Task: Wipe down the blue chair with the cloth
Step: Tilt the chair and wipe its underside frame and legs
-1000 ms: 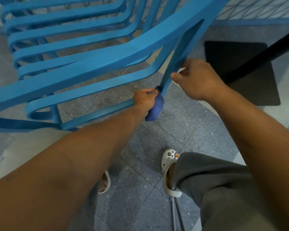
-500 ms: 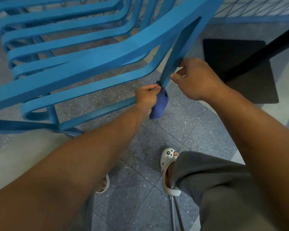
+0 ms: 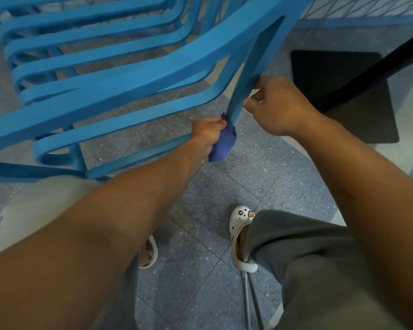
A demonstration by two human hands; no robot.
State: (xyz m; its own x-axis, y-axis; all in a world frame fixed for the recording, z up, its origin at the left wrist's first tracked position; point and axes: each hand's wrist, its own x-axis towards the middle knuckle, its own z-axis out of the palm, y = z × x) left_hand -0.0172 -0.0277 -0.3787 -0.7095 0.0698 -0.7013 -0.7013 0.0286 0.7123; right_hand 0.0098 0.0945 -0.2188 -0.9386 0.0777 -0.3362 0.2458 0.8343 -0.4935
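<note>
Looking down from head height, the nearest things are a person's own legs in grey trousers (image 3: 320, 270) and two white clogs (image 3: 241, 236) planted on a speckled grey tiled floor (image 3: 260, 177). Two bare forearms reach forward from the bottom edge of the view.

Further out, the left hand (image 3: 206, 135) has its fingers curled around a bunched dark blue cloth (image 3: 222, 145), pressing it against the lower end of a narrow upright strut of the blue chair (image 3: 134, 75). The cloth hangs slightly below the fist. This looks like the wiping hand, working the strut where it meets the chair's lowest slat.

Just beside it and a little higher, the right hand (image 3: 277, 108) pinches the same strut between thumb and curled fingers, probably to hold the tipped chair steady against the rubbing.

The chair fills the upper left of the view, its curved slats stacked toward the top edge, its frame tilted toward the person so the strut is within reach.

Beyond the hands, toward the upper right corner, a black mat (image 3: 339, 75) lies on the floor with a dark bar (image 3: 379, 63) crossing above it, and a wire fence (image 3: 367, 8) runs along the top edge.
</note>
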